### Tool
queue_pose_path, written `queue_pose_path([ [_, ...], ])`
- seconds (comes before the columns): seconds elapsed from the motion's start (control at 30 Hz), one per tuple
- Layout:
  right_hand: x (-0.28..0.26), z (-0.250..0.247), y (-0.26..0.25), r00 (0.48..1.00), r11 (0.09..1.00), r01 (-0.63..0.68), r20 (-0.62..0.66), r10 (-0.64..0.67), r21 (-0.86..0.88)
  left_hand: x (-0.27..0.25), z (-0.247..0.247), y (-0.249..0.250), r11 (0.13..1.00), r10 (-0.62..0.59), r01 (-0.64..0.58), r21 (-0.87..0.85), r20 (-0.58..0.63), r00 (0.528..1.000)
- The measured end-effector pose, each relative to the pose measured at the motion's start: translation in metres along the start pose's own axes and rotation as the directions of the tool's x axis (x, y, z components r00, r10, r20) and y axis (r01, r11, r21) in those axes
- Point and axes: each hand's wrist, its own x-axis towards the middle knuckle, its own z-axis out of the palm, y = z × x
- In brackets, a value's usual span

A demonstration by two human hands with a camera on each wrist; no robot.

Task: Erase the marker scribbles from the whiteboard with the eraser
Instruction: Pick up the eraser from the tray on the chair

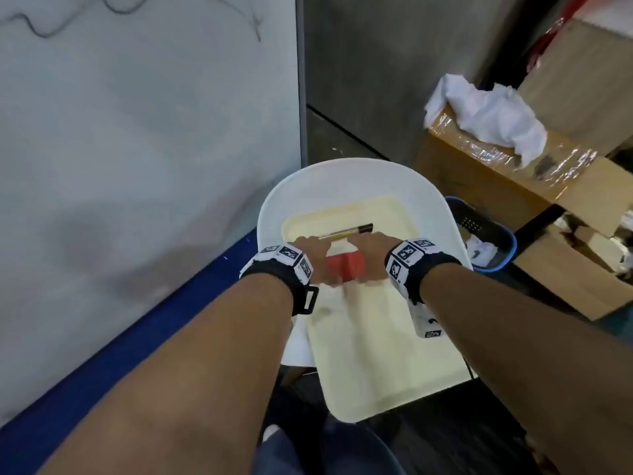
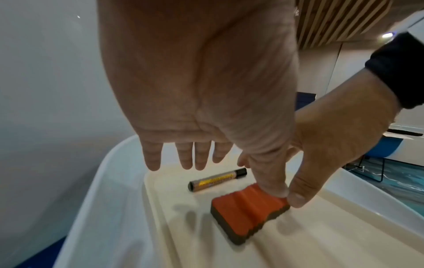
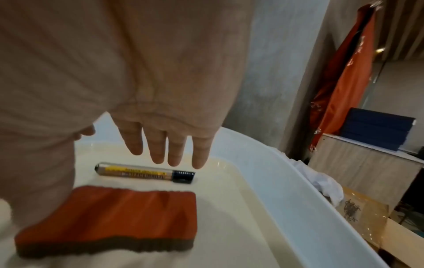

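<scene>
The whiteboard [image 1: 137, 132] stands at the left, with dark marker scribbles [image 1: 44, 29] near its top. A red eraser [image 1: 342, 265] [image 2: 247, 210] [image 3: 110, 217] with a dark felt underside lies in a cream tray [image 1: 376, 354] on a white chair [image 1: 342, 176]. A marker [image 1: 346, 231] [image 2: 218, 179] [image 3: 144, 172] lies just beyond it. My left hand [image 1: 310, 252] [image 2: 199, 156] hovers over the tray with straight fingers, its thumb tip on the eraser's end. My right hand [image 1: 370, 248] [image 3: 169, 145] does the same from the other side, its thumb meeting the same end.
Taped cardboard boxes [image 1: 496, 173] with a white cloth [image 1: 489, 118] on top stand at the right. A blue basket [image 1: 486, 241] sits beside the chair. A blue strip [image 1: 171, 320] runs along the board's lower edge, and a grey wall [image 1: 376, 63] lies behind.
</scene>
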Motion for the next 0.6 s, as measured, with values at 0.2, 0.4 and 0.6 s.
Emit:
queue_pose_path([
  [0.2,0.016,0.021,0.016,1.0,0.982,0.028,0.005,-0.028,-0.188,0.02,0.024,0.012,0.999,-0.04,0.039,0.022,0.065,0.997],
  [0.4,0.03,0.03,0.025,0.992,0.959,0.101,-0.047,-0.117,-0.263,0.035,0.038,0.015,0.998,-0.065,0.064,0.027,0.035,0.997],
  [0.6,0.034,0.029,0.025,0.984,0.952,0.158,-0.035,-0.173,-0.264,0.044,0.044,0.023,0.996,-0.088,0.088,-0.006,-0.002,0.996],
])
